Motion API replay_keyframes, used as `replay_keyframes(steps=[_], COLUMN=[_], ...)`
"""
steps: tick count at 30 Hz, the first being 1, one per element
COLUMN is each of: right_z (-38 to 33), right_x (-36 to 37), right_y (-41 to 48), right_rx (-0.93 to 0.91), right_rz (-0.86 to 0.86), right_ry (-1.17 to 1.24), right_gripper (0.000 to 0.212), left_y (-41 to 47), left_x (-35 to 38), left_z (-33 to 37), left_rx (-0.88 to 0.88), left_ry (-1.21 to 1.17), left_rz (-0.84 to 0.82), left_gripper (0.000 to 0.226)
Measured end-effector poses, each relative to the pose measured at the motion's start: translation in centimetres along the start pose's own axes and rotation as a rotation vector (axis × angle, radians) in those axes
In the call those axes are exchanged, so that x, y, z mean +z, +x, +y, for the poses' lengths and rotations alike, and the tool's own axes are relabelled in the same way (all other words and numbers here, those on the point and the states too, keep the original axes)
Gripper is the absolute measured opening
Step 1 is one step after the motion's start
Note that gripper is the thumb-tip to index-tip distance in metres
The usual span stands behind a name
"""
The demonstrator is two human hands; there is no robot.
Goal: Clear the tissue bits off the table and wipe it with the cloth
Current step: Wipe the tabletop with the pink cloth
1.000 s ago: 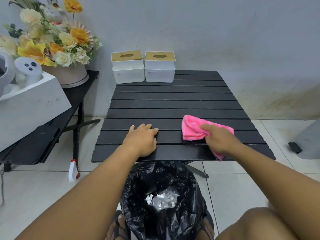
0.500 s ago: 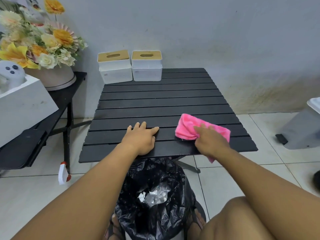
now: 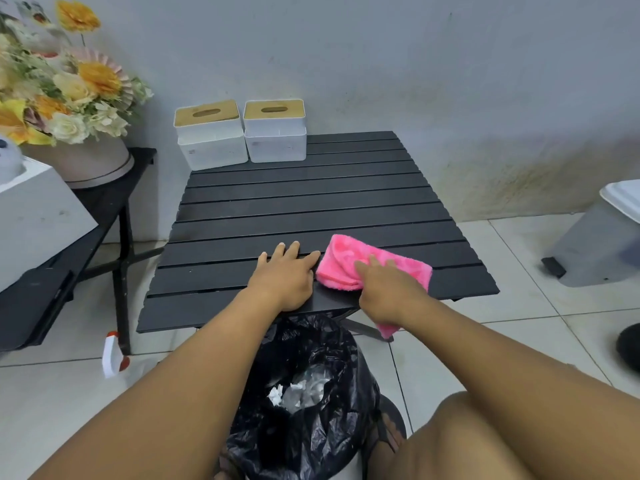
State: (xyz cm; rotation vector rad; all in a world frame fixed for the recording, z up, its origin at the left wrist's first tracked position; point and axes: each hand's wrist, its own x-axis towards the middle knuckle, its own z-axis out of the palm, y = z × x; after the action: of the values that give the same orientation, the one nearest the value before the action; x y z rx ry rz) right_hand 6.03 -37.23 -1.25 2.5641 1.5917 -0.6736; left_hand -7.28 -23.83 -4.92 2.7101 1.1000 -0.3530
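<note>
Two hands rest at 6 o'clock on the table (image 3: 311,188): left hand (image 3: 284,278) flat, fingers straight; at its 3 o'clock, right hand (image 3: 388,292) presses straight fingers onto the cloth (image 3: 337,259).

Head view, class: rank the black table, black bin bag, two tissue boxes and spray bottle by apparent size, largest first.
1. black table
2. black bin bag, though its nearness to the camera enlarges it
3. left tissue box and right tissue box: alike, unranked
4. spray bottle
</note>
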Motion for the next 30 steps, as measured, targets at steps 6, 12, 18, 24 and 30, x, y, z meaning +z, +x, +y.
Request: replay_keyframes(steps=[6,12,18,24,30], right_z=[4.0,7.6,5.7,11.0,7.8], right_x=[0.3,-0.9,2.7,-0.6,-0.1], right_y=[-2.5,-1.2,-0.7,-1.3,1.6], right_rx=[-0.229,-0.108,-0.422,-0.052,0.086], right_rz=[-0.059,0.071,0.074,0.208,0.243], right_ry=[-0.085,-0.069,-0.075,0.045,0.046], right_gripper=[0.080,0.069,0.057,0.065,0.057], left_y=[0.7,0.7,1.0,1.0,0.9], left_x=[-0.3,-0.1,0.0,0.2,0.0], left_z=[0.8,1.0,1.2,1.2,1.4], left_rx=[0.009,0.000,-0.015,-0.011,-0.011], left_ry=[-0.001,0.023,0.036,0.045,0.032], left_rz=[-0.009,-0.005,-0.012,0.000,0.003], left_gripper=[0.054,0.052,0.053,0.052,0.052])
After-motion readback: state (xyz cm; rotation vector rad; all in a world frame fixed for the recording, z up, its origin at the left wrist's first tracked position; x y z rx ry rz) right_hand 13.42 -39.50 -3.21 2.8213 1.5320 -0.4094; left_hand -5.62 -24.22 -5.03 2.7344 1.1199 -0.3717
